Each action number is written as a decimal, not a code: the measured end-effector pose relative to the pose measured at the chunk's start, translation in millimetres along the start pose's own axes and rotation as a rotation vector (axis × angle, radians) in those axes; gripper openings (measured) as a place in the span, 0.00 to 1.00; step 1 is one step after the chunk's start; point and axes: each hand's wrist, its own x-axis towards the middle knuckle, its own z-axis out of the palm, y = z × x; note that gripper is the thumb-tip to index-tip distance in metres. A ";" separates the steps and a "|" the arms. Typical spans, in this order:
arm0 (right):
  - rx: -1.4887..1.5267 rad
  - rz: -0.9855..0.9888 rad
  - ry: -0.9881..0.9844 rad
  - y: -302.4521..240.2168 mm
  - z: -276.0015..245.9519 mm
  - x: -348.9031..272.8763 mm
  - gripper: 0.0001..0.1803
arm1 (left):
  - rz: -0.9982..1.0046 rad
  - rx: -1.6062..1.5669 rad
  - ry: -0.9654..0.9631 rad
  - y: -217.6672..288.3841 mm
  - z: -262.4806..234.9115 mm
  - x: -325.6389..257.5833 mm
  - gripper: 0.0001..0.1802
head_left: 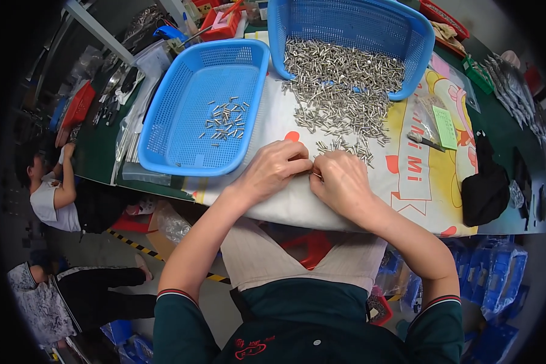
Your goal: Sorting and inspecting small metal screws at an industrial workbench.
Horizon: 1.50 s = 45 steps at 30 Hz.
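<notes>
Fingertips [308,167] of left hand [273,170] and right hand [341,182] pinched together on one small metal pin [316,175], frame centre. I see loose pin pile [340,91] just above, nearer right hand. Left basket [164,121] upper left holds few sorted pins [225,118].

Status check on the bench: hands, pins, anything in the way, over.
Left hand and right hand pinched together on one small metal pin. Loose pin pile just beyond. Nothing between hands and pile.
</notes>
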 end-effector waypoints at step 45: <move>-0.562 -0.281 -0.142 22.4 -40.2 -32.2 0.03 | -0.180 0.421 -0.188 47.7 7.0 18.2 0.03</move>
